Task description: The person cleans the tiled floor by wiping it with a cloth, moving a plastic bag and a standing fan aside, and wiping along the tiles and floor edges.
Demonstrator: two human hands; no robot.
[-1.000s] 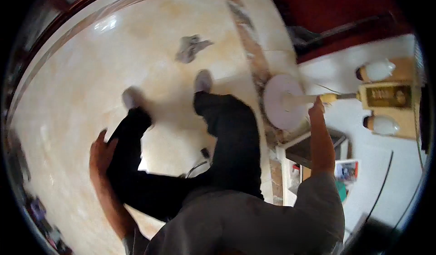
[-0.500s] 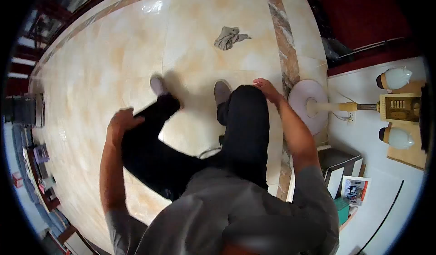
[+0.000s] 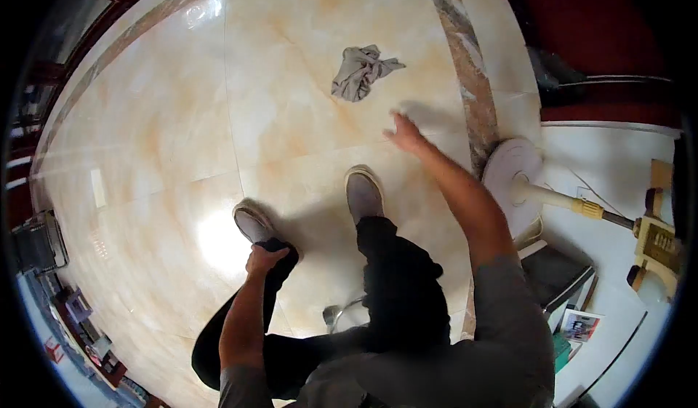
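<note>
A crumpled grey cloth [image 3: 356, 75] lies on the tiled floor ahead of me. My right hand [image 3: 406, 133] is just below and to the right of it, apart from it, with the fingers spread and nothing in them. Down on my left lower leg [image 3: 279, 261], just above the shoe, rests my left hand [image 3: 263, 259]. Its thumb stretches across the dark trouser leg; the other fingers are partly hidden. My left shoe [image 3: 251, 223] and right shoe [image 3: 363, 196] stand flat on the floor, both between me and the cloth.
To the right stands a floor fan's round base [image 3: 512, 179] with its pole [image 3: 567, 198]. Close by it is a dark box-like cabinet [image 3: 549, 273]. A metal seat part [image 3: 342, 313] shows between my legs. Dark red furniture [image 3: 596, 30] borders the floor at upper right.
I have leaned forward. My right hand has left the knee and moved out toward the cloth. My left hand has slid from near the knee down to the lower leg.
</note>
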